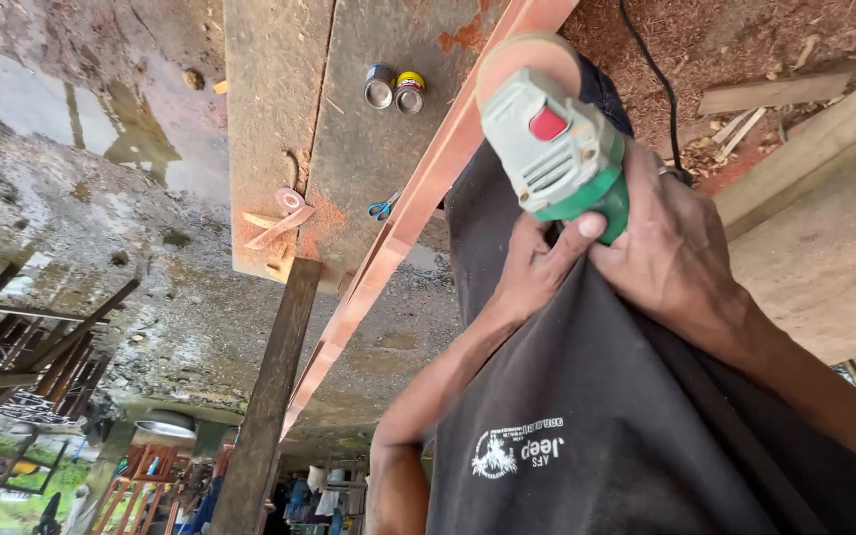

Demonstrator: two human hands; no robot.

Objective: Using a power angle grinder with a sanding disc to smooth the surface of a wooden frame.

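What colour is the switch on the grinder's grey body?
Red, on the grinder; clearest in the head view.

Holds both hands together in front of the torso, knuckles nearly touching. Angles the bare left forearm up from the lower edge, elbow bent and wrist straight, and keeps the left hand (537, 263) curled tight, fingers folded under and thumb stretched out to the right (its pale nail facing the camera). Slants the right arm in from the lower right, forearm bare, wrist slightly flexed. Clamps the right hand (671, 243) shut just beside the left, back of the hand turned upward, fingers wrapped away out of sight, and presses close against the left thumb.
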